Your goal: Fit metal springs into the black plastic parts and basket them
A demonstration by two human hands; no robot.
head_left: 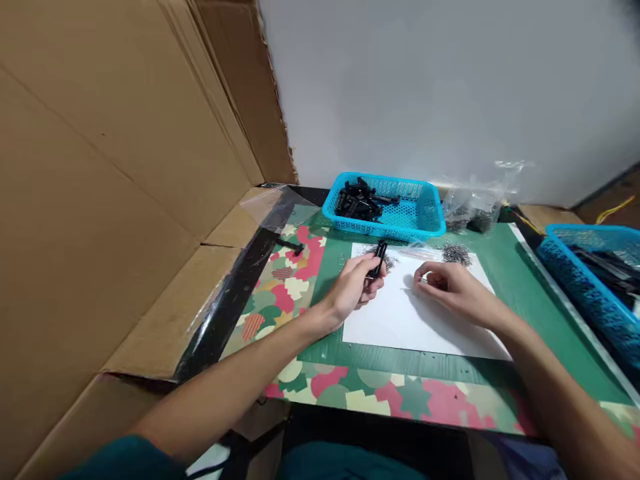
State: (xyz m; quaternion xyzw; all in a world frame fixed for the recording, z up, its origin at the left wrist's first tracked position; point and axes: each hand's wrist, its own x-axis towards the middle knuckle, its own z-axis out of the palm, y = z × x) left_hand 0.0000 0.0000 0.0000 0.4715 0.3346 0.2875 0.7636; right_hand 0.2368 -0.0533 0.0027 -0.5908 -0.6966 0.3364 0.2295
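My left hand (pixel 356 283) is closed round a black plastic part (pixel 379 259), held upright above the left side of a white sheet (pixel 400 323). Over the right half of that sheet, my right hand (pixel 445 283) has thumb and fingertips pinched together on a tiny thin piece, too small to name. One pile of small metal pieces (pixel 456 254) lies just behind my right hand. Another small pile (pixel 391 262) is partly hidden behind the black part and my left hand.
A blue basket (pixel 435 212) with black parts stands at the back, beside plastic bags (pixel 473 207) of small pieces. Another blue basket (pixel 585 270) is at the right. One black part (pixel 291 246) lies left. Cardboard (pixel 125 167) walls the left side.
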